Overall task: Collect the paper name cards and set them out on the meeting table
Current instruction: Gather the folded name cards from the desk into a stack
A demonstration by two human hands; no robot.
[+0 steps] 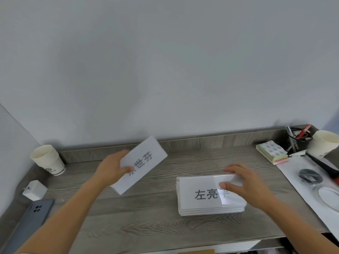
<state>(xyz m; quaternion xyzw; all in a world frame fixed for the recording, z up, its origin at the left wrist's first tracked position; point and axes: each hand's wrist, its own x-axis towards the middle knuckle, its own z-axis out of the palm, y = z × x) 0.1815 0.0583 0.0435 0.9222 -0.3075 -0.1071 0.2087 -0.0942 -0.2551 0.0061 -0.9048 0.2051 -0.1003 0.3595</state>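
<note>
Your left hand (111, 166) holds one paper name card (140, 166) tilted above the grey worktop (146, 213), its fingers clamped on the card's left edge. Your right hand (244, 184) rests on the stack of name cards (205, 197) lying flat on the worktop, fingers pinching a clear sleeve (229, 180) at the stack's right end.

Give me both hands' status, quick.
Left hand: closed on a name card, lifted.
Right hand: pinching the top sheet's corner on the card stack.
</note>
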